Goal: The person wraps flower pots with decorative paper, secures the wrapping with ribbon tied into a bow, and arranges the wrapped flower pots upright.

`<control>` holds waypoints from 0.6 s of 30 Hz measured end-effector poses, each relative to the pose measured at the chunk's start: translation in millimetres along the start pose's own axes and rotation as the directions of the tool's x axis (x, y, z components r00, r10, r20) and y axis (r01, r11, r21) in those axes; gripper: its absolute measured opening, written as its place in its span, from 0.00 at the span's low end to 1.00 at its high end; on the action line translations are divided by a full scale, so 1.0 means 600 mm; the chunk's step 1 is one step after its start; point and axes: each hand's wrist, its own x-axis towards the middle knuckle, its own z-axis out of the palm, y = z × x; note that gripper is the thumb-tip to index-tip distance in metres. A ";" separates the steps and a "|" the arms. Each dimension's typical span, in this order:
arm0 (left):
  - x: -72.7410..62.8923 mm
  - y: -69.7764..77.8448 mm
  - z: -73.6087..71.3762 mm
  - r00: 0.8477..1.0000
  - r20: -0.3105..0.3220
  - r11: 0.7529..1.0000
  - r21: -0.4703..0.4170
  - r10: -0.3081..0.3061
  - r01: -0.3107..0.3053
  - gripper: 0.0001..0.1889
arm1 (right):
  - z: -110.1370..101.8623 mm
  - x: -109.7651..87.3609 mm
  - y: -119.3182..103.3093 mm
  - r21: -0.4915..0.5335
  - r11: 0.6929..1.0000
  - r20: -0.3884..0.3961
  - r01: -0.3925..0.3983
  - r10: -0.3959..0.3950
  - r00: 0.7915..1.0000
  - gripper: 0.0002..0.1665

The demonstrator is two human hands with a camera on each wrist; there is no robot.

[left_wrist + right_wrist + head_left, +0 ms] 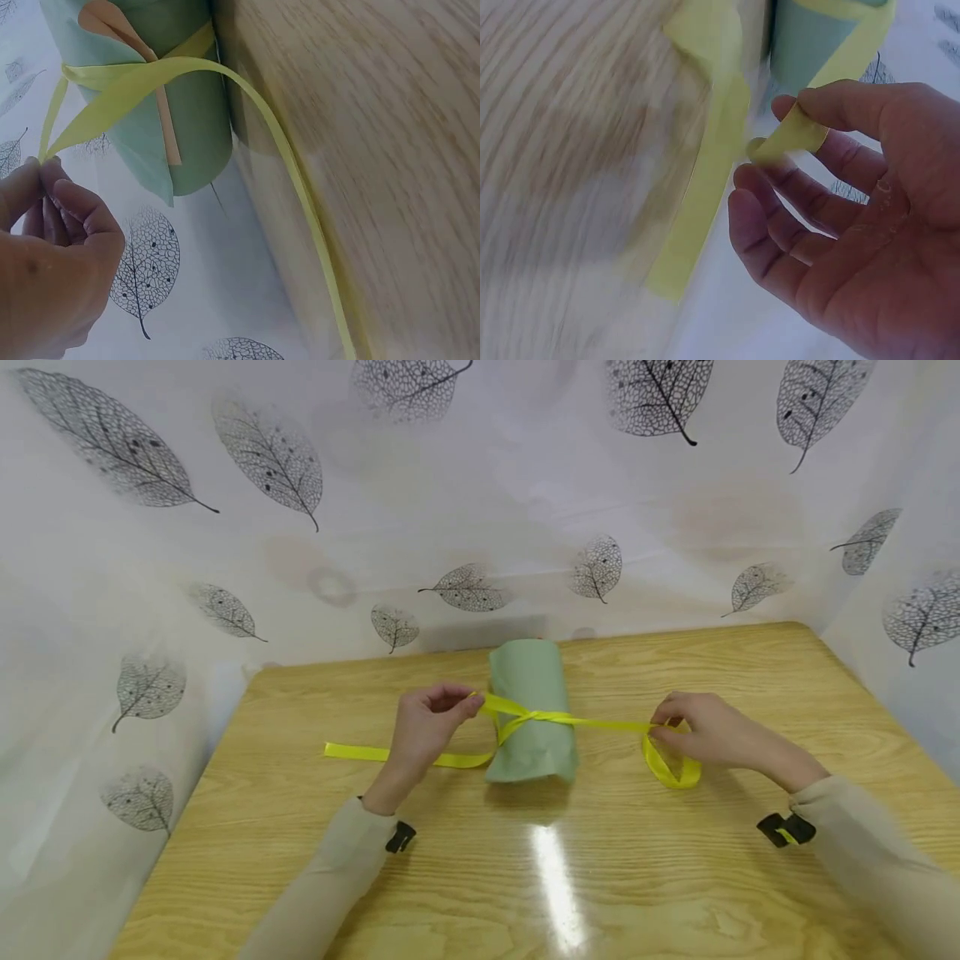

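Yellow ribbon [611, 724] wound about a green-wrapped bundle [528, 677] on the wood-grain table [300, 868], toward the far edge and between the person's two hands. Bundle lies on its side, long axis running away from the wearer. Ribbon crosses itself on the bundle's upper face; whether it is knotted there, cannot tell. Left hand [422, 733] just beside the bundle's left side, thumb and fingertips pinching a length of ribbon raised off the wrap. In the left wrist view, two stretches of ribbon meet at those fingertips; another curves away over the bundle. One tail reaches the table on the left, passing behind the left wrist, its cut end well clear of the bundle. Right hand [708, 731] well apart on the other side, pinching ribbon between thumb and forefinger, remaining fingers loosely bent and spread. Ribbon runs straight from the crossing to that pinch, then drops in a loop below the hand. An orange-brown strip [167, 127] shows along the wrap's edge, partly under the ribbon. Pale sleeves [322, 868] on both arms, black clips [401, 837] near the wrists. Behind the table, whitish sheeting [480, 493] printed with dark skeleton leaves.
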 end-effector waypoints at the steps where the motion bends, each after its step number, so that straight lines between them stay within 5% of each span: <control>1: 0.000 -0.001 -0.001 1.000 0.000 1.000 0.009 -0.002 0.002 0.09 | -0.003 -0.004 0.004 -0.008 1.000 -0.005 -0.004 0.004 1.000 0.05; 10: -0.001 -0.009 -0.007 0.999 0.013 0.999 0.001 -0.032 0.032 0.09 | -0.015 -0.017 0.032 -0.049 0.997 -0.026 -0.054 0.053 0.998 0.04; 18: -0.002 -0.006 -0.008 0.999 0.043 1.000 0.000 -0.003 0.003 0.08 | -0.030 -0.004 0.044 0.232 0.930 0.084 -0.283 0.271 0.959 0.18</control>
